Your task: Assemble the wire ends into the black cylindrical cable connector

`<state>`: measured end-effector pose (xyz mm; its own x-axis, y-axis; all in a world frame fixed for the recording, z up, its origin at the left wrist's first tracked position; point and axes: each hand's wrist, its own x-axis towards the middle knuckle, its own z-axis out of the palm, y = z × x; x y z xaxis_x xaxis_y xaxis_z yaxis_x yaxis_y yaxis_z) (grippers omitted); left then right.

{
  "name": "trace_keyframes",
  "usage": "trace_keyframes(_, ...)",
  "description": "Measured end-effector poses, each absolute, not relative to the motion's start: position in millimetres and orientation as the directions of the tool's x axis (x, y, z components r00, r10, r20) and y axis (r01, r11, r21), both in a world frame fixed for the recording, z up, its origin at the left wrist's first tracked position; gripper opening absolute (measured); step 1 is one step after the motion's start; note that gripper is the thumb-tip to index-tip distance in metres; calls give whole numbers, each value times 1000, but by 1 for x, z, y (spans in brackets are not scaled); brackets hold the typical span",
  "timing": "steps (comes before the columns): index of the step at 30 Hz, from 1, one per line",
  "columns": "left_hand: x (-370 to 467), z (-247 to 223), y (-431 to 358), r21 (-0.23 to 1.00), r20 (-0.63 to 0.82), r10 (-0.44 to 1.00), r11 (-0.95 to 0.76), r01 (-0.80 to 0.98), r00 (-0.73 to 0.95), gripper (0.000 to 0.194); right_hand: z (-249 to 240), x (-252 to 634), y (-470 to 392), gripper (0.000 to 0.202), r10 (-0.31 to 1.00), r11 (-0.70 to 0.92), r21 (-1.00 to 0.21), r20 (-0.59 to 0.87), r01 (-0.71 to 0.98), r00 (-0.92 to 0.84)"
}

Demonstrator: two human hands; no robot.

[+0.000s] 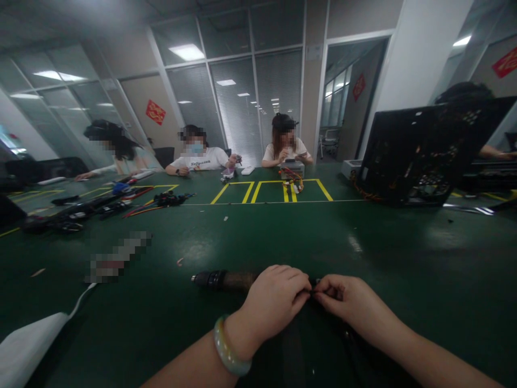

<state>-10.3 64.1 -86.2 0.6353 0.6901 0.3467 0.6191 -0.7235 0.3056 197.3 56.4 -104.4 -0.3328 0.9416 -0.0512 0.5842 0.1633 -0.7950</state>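
Observation:
A power drill (238,281) with a dark body and a black ridged chuck lies on its side on the green table, chuck pointing left. My left hand (274,296), with a pale green bangle (230,347) on its wrist, is closed over the drill's right part and hides it. Close to those fingertips, my right hand (343,299) pinches a small dark piece at the drill's right end. What that piece is I cannot make out. A dark shape, perhaps a cable, runs below my right hand.
Left of the drill are a blurred-out flat object (119,258) with a white cord and a white item (30,345). Bundled black cables (81,210) lie farther left. A black computer case (428,153) stands right. Across the table (194,226), several people sit; one handles a wired power supply (291,170).

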Motion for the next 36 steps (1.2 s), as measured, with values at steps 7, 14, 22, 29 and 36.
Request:
trace_keyframes(7,-10,-86,64,298,345,686,-727,619,640,7,-103,195,56,15,938,149,-819,-60,554,-342)
trace_keyframes(14,-10,-85,63,285,329,701,-712,642,632,10,-97,195,54,12,943,98,-796,-117,597,-311)
trace_keyframes(22,-11,-85,64,314,340,700,-714,626,628,10,-99,195,54,15,952,106,-796,-92,596,-291)
trace_keyframes(29,-12,-90,64,321,358,690,-724,610,630,12,-97,195,54,16,950,122,-785,-85,608,-300)
trace_keyframes(36,-9,-87,64,294,349,685,-728,620,639,13,-94,197,56,13,948,168,-771,-45,615,-314)
